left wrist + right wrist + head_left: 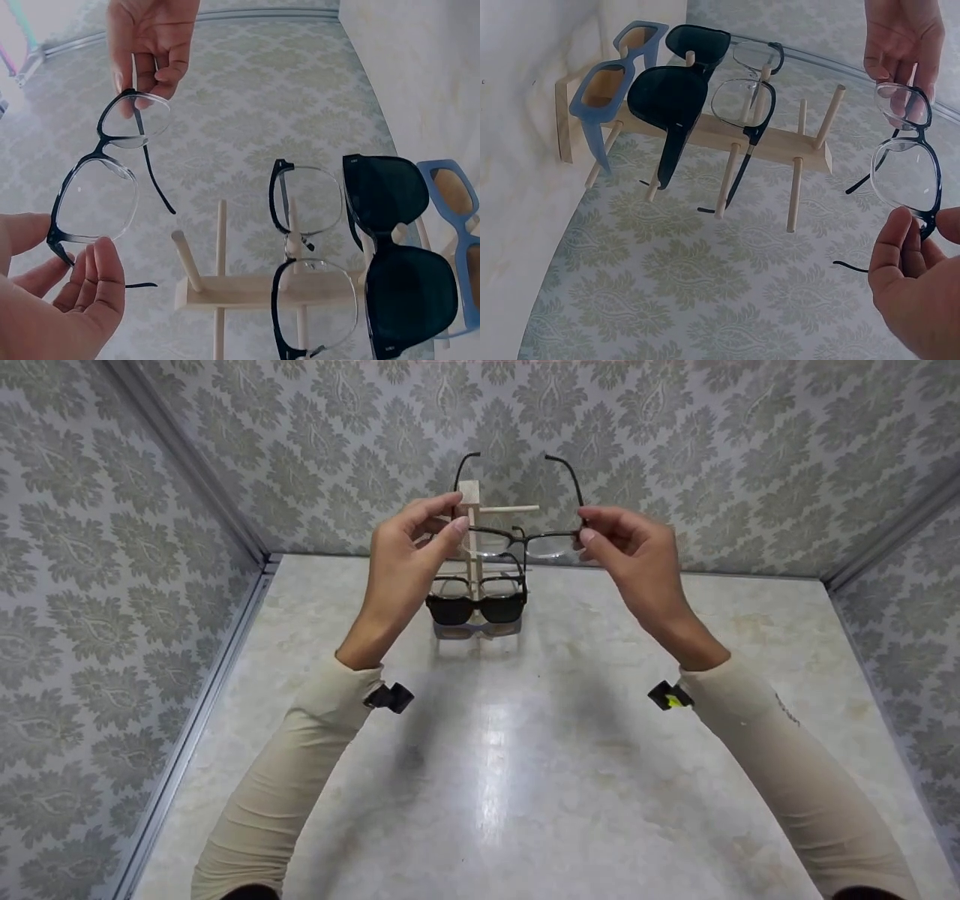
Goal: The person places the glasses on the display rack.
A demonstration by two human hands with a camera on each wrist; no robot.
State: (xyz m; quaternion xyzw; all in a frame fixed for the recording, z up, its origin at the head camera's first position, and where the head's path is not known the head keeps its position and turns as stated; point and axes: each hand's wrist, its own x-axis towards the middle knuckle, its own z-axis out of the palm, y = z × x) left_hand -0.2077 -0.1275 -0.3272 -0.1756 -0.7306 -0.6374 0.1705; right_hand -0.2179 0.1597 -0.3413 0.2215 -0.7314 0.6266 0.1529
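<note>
Both hands hold a pair of dark half-rim eyeglasses (551,535) with clear lenses, temples unfolded and pointing away from the person. My left hand (412,544) pinches one end of the frame at the hinge, and my right hand (634,555) pinches the opposite end. The glasses are in the air at the top of a wooden eyewear stand (727,139). Its topmost pegs (795,195) carry no eyewear. Lower down hang another dark-topped pair of clear eyeglasses (311,199), black sunglasses (411,279) and blue-framed sunglasses (450,187) with brown lenses.
The stand rises from a pale marbled tabletop (525,780) near its back edge. Patterned panels (600,427) enclose the back and both sides, with metal rails (202,697) along the seams.
</note>
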